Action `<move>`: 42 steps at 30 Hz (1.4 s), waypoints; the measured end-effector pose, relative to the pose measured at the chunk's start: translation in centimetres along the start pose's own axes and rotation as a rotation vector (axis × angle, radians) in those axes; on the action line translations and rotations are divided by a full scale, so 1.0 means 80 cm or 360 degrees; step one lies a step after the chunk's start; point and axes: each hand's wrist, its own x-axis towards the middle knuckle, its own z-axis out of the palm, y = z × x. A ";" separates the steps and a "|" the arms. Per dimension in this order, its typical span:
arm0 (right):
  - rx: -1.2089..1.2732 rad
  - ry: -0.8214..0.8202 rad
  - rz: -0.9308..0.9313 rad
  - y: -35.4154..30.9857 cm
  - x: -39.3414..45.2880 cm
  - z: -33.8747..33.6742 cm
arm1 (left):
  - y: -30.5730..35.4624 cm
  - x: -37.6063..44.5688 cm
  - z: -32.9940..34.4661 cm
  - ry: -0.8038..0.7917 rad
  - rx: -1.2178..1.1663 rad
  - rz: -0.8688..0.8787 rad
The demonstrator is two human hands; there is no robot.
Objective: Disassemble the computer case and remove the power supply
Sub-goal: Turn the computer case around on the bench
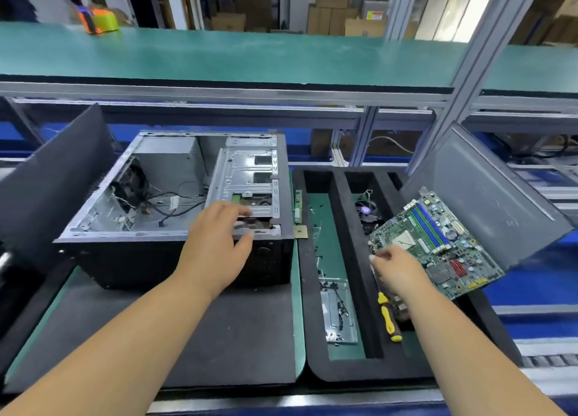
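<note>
There the right hand (395, 270) pinched the near-left edge of the green motherboard (438, 243), holding it tilted above the right side of the black foam tray (347, 228), while the left hand (219, 243) rested with fingers loosely spread on the front rim of the open computer case (175, 209). The case lay on its side on the dark mat (187, 337), just left of the tray, with the grey power supply (169, 159) in its far-left corner; a yellow-handled screwdriver (389, 317) lay in the tray below the right wrist.
</note>
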 end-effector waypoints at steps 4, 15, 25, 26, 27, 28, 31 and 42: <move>0.0111 0.0040 -0.0523 -0.094 -0.006 0.008 | -0.036 -0.002 -0.028 0.0052 0.0144 -0.0301; -0.0283 0.0011 -0.1512 -0.290 -0.120 0.106 | -0.164 -0.010 -0.115 0.0204 0.0722 -0.0907; -0.0401 -0.0089 -0.1342 -0.331 -0.164 0.173 | -0.230 -0.017 -0.161 -0.0046 0.0255 -0.0894; -0.0366 -0.0123 -0.1309 -0.337 -0.167 0.177 | -0.235 -0.016 -0.164 -0.0072 0.0224 -0.0840; -0.0313 -0.0179 -0.1261 -0.344 -0.171 0.182 | -0.239 -0.015 -0.166 -0.0090 0.0199 -0.0787; -0.0254 -0.0235 -0.1201 -0.350 -0.174 0.188 | -0.243 -0.014 -0.168 -0.0096 0.0185 -0.0745; -0.0180 -0.0239 -0.1057 -0.365 -0.179 0.202 | -0.253 -0.014 -0.172 -0.0045 0.0202 -0.0690; 0.0192 0.0054 -0.1057 -0.358 -0.188 0.221 | -0.247 -0.031 -0.177 -0.0006 0.0496 -0.0493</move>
